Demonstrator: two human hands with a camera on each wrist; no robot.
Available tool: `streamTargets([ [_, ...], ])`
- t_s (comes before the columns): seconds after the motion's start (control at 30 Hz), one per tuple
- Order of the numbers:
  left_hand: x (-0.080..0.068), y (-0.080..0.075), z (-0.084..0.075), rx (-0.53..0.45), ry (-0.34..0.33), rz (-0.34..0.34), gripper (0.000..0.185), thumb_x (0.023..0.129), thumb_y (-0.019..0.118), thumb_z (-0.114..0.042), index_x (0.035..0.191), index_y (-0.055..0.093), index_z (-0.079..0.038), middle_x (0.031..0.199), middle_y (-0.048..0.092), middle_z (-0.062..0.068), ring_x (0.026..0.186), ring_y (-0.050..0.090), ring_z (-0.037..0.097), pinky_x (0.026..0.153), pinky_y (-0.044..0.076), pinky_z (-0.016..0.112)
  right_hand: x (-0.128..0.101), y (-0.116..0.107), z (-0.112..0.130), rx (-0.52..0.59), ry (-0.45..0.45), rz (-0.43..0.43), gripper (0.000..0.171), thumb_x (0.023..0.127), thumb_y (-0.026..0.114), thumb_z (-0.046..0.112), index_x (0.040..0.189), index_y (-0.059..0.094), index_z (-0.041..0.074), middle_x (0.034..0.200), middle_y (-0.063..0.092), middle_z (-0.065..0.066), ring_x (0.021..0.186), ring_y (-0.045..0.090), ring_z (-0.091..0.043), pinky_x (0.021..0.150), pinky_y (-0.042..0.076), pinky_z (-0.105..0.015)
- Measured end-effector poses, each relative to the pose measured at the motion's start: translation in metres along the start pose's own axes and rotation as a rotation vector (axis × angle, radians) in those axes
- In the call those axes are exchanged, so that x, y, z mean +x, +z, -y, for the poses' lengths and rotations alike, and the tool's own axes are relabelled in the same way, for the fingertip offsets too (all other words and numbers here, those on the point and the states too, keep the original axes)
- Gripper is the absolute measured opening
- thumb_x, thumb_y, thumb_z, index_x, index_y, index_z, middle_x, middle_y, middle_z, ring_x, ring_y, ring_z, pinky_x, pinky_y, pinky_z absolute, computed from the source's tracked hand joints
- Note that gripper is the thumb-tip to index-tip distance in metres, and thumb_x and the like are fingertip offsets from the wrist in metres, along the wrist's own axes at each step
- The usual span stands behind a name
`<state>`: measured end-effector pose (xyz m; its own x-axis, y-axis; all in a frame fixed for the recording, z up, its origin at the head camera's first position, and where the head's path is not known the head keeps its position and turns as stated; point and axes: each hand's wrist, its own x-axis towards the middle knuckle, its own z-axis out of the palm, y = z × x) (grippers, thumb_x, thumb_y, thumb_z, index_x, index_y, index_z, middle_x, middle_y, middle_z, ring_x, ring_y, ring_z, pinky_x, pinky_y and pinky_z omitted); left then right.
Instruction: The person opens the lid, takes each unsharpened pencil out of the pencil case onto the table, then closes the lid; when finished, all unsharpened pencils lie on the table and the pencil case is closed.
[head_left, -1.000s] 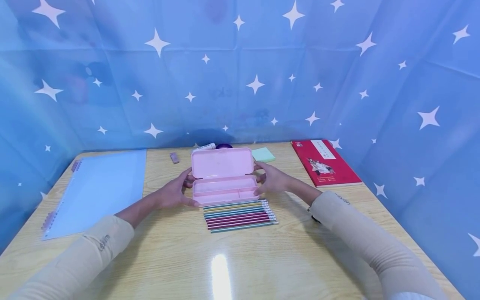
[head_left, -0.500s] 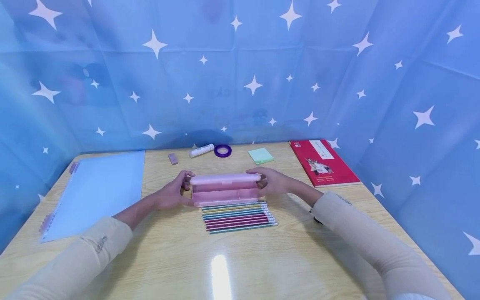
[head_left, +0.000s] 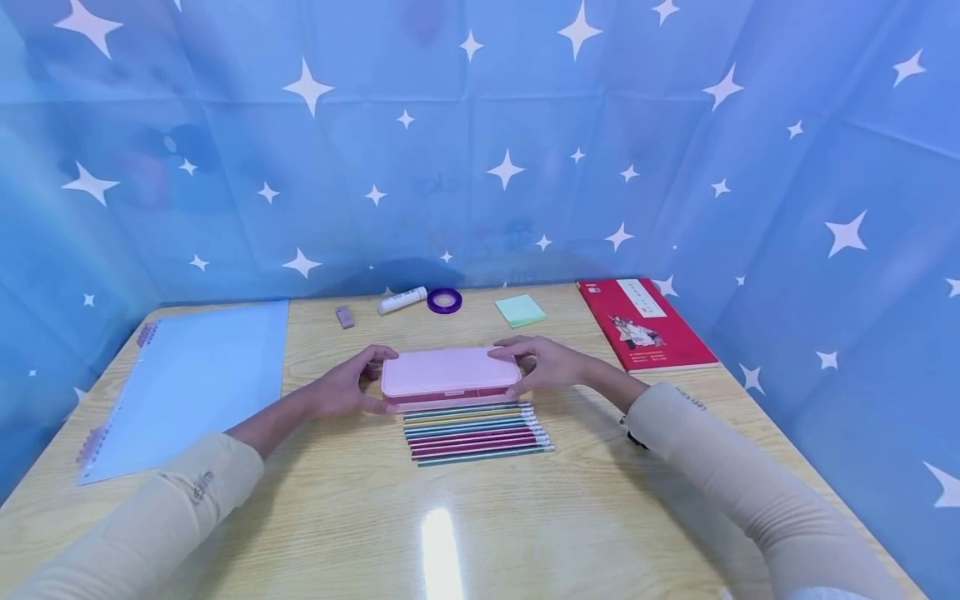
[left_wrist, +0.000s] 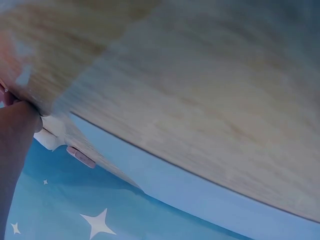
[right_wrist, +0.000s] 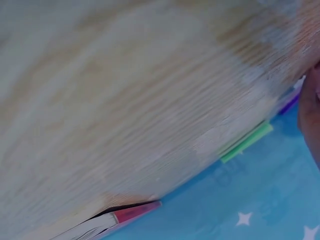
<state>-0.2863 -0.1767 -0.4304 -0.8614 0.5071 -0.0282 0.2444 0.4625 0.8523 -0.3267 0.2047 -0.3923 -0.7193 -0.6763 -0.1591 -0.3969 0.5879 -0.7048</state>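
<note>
A pink pencil case [head_left: 450, 372] lies on the wooden table with its lid down over the tray and a darker pink strip showing along the front. At its left end my left hand [head_left: 351, 382] grips it, fingers at the lid's back corner and thumb low at the front. My right hand [head_left: 551, 365] holds the opposite end, fingertips over the lid and thumb near the front edge. Right in front of the case, several pencils [head_left: 476, 433] in teal, yellow and dark red lie side by side, eraser ends to the right. The case's inside is hidden.
Behind the case are a small eraser [head_left: 345, 317], a white tube [head_left: 402, 301], a purple tape roll [head_left: 445, 301] and green sticky notes [head_left: 521, 311]. A pale blue sheet with a spiral edge [head_left: 195, 383] lies left, a red book [head_left: 645, 325] right. A starry curtain [head_left: 480, 150] hangs behind.
The pencil case's lid has swung from standing upright down over the tray, both hands following it at the ends. The tape roll and white tube behind have come fully into sight.
</note>
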Motion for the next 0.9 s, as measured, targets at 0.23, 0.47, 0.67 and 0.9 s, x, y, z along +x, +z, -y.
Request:
streamTargets([
  [0.23,-0.001,0.001,-0.002,0.026,0.015,-0.010,0.061,0.092,0.072,-0.030,0.142,0.043,-0.010,0.119,0.049,0.011,0.106,0.043,0.028,0.090,0.039,0.039,0.002,0.000,-0.001,-0.030,0.027,-0.019,0.074,0.080,0.084,0.036,0.145,0.052,0.023,0.158,0.034,-0.005,0.148,0.025,-0.028,0.115,0.031,-0.050],
  [0.47,-0.003,0.003,-0.001,0.021,-0.007,-0.016,0.065,0.089,0.075,-0.032,0.144,0.045,-0.013,0.118,0.051,0.008,0.104,0.045,0.025,0.089,0.041,0.037,0.007,0.004,-0.004,-0.033,0.026,-0.026,0.075,0.083,0.081,0.038,0.148,0.047,0.020,0.158,0.035,-0.003,0.147,0.028,-0.023,0.114,0.032,-0.043],
  [0.67,-0.003,0.001,-0.001,0.012,-0.015,-0.012,0.070,0.088,0.077,-0.032,0.147,0.044,-0.012,0.112,0.051,0.010,0.100,0.044,0.026,0.085,0.040,0.038,0.012,0.006,-0.006,-0.022,0.049,-0.028,0.076,0.082,0.081,0.040,0.148,0.048,0.023,0.156,0.039,0.000,0.145,0.032,-0.025,0.112,0.036,-0.045],
  [0.9,-0.002,0.003,-0.005,0.016,0.000,-0.011,0.072,0.087,0.077,-0.028,0.147,0.043,-0.008,0.119,0.052,0.012,0.102,0.046,0.028,0.085,0.041,0.037,0.011,0.006,-0.004,-0.029,0.067,-0.043,0.077,0.080,0.083,0.039,0.147,0.049,0.023,0.156,0.039,-0.001,0.145,0.031,-0.024,0.114,0.034,-0.044],
])
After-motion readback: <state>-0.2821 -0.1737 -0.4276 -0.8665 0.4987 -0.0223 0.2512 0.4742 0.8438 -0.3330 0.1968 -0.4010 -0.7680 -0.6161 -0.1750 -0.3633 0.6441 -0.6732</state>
